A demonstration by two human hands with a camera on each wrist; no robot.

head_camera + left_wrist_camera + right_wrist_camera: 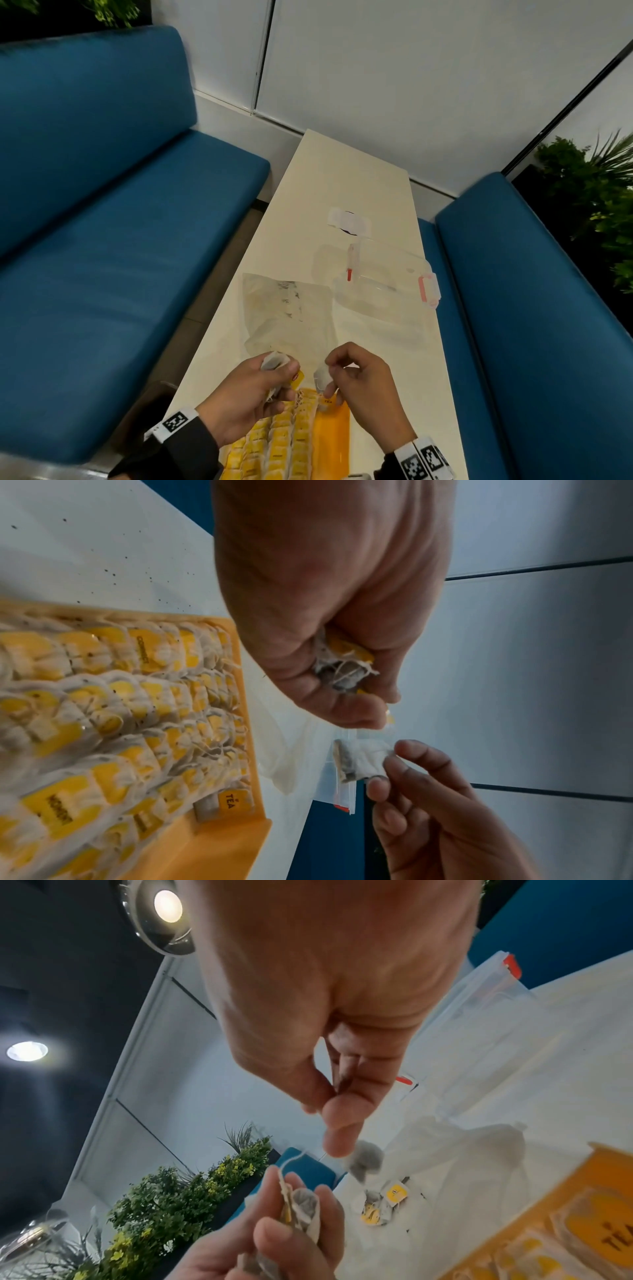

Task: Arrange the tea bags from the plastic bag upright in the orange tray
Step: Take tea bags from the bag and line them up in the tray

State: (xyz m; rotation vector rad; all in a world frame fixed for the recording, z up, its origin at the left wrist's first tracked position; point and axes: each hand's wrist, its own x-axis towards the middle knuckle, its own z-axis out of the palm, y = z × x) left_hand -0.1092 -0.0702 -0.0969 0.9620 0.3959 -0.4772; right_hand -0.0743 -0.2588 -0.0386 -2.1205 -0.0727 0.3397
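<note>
The orange tray (334, 431) lies at the near table edge, most of it filled with rows of upright yellow-tagged tea bags (120, 710). Just above its far end, my left hand (281, 375) grips a small bunch of tea bags (342, 669) in curled fingers. My right hand (328, 374) pinches a single tea bag (363, 758) between thumb and fingertips, close beside the left. The clear plastic bag (287, 315) lies flat on the table just beyond both hands. A few tea bags (387, 1199) are left inside it.
A clear plastic box with pink latches (387, 281) sits on the narrow white table (342, 171) beyond the bag, to the right. A small white taped patch (349, 222) lies further back. Blue benches (102, 240) flank the table on both sides.
</note>
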